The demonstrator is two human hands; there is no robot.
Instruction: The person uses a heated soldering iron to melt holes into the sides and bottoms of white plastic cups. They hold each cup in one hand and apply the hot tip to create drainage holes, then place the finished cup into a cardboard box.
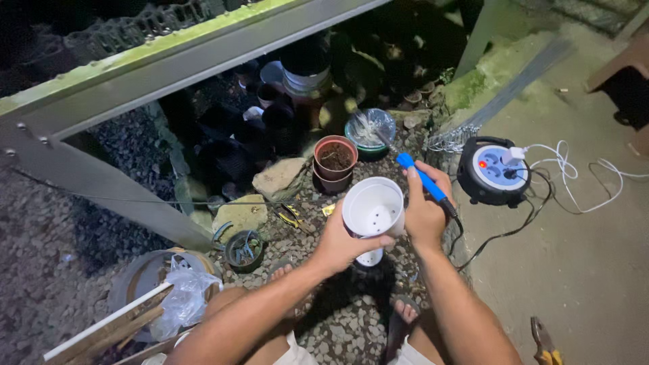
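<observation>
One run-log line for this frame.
left hand: holds white pot | right hand: grips blue soldering iron | nearby: cable reel

We see a home garden work corner at night, outdoors. Gravel ground (61, 270) meets a concrete slab (581, 270); a metal-framed plant bench (169, 61) stands above flower pots, among them a brown soil-filled pot (336, 157). An extension cord reel (493, 170) and pliers (544, 341) on the slab mark it as a hobby workplace.
</observation>
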